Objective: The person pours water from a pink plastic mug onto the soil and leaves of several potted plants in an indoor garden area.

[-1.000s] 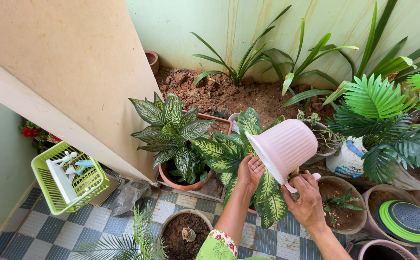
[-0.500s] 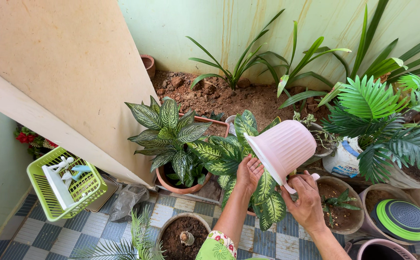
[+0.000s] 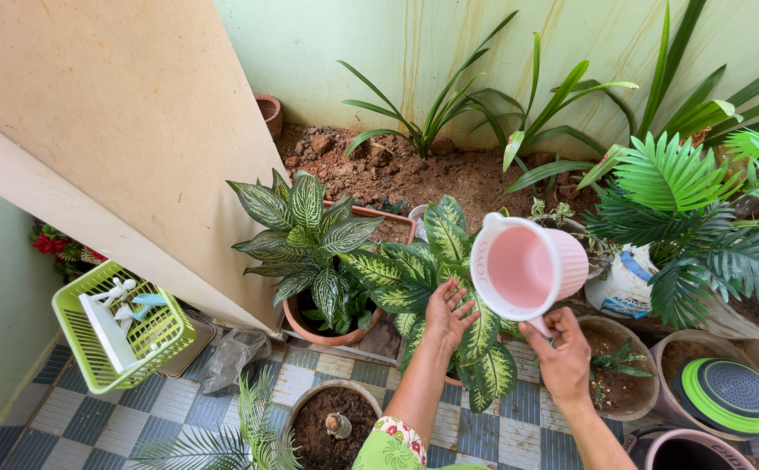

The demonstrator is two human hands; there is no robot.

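My right hand (image 3: 565, 355) grips the handle of a pink ribbed plastic jug (image 3: 527, 265), held tipped on its side over a speckled green-and-yellow leafy plant (image 3: 436, 274); the jug's open mouth faces me and looks empty. My left hand (image 3: 445, 315) reaches into that plant's leaves with fingers spread, touching a leaf just left of the jug. The plant's pot is hidden under the foliage and my arms.
A striped-leaf plant in a terracotta pot (image 3: 305, 239) stands to the left. A palm (image 3: 701, 218) and soil pots (image 3: 614, 370) are on the right, with a green-rimmed lid (image 3: 729, 396). A green basket (image 3: 118, 326) hangs left; a soil pot (image 3: 331, 418) sits below.
The jug has turned from tipped spout-down to its mouth facing me, lifted slightly. My left hand moved from the jug's rim down onto the leaves.
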